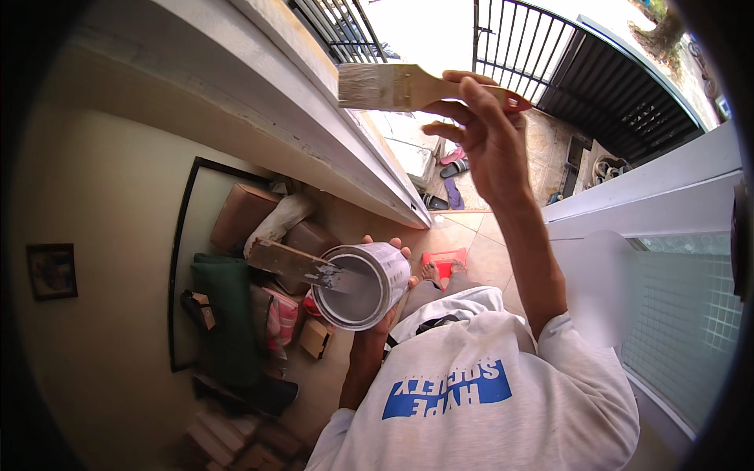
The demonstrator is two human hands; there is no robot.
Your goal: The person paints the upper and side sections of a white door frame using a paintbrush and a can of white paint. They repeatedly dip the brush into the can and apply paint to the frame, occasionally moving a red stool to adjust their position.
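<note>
My right hand [495, 145] is raised high and grips the handle of a wide flat paintbrush [400, 86]. The bristles point left, against or just short of the white frame [302, 78] of the doorway; I cannot tell if they touch. Lower down, my left hand [385, 323] supports a paint can [399, 271] from beneath and round its far side, its fingers curled over the wall. Grey-looking paint shows inside the can, which has no lid. A flat wooden stick [287, 261], smeared with paint at one end, leans out over the rim to the left.
My bare feet [444, 271] stand on a red step stool [430, 257]. Cushions [243, 218], a green bundle [221, 306] and a cardboard box [316, 337] lie at lower left. Sandals [453, 192] lie outside the doorway, before a black gate [613, 86]. A white louvred panel [683, 290] is at right.
</note>
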